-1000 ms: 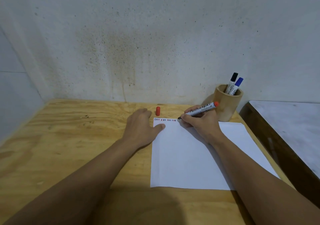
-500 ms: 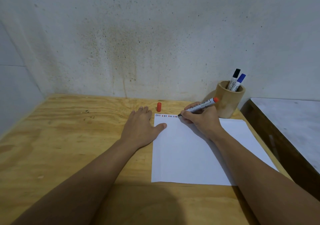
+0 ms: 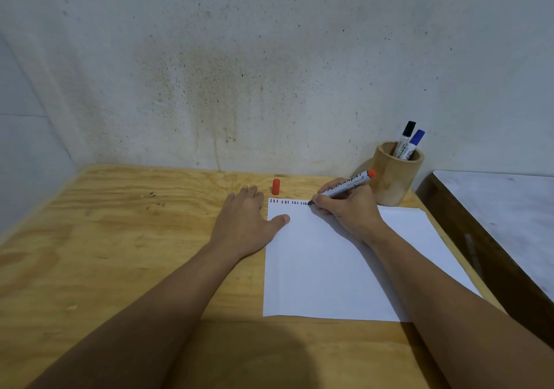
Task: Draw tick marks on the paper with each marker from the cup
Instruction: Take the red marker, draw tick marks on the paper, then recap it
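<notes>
Our right hand [image 3: 347, 214] is closed in a writing grip around the red marker [image 3: 347, 185], fingers pinching the barrel low near the tip, red butt end pointing toward 2 o'clock at the cup [image 3: 395, 178]. The tip sits at the far edge of the paper [image 3: 344, 268], at the right end of the row of tick marks [image 3: 289, 202]. Our left hand [image 3: 248, 223] lies flat and open, holding nothing, thumb pressing the paper's far-left corner, fingers on the table [image 3: 120, 238].

The marker looks light, stiff, smooth plastic; we'd keep hold low on the barrel for control. The paper is thin and will likely slide on the wood, so the thumb pin matters.

The red cap [image 3: 276, 186] stands on the table at 12 o'clock from our left hand, just beyond the paper; small, could roll if tipped. The black marker [image 3: 404, 139] and blue marker [image 3: 414, 145] stand capped in the cup, at 1 o'clock from our right hand; grab those by the exposed top end.
</notes>
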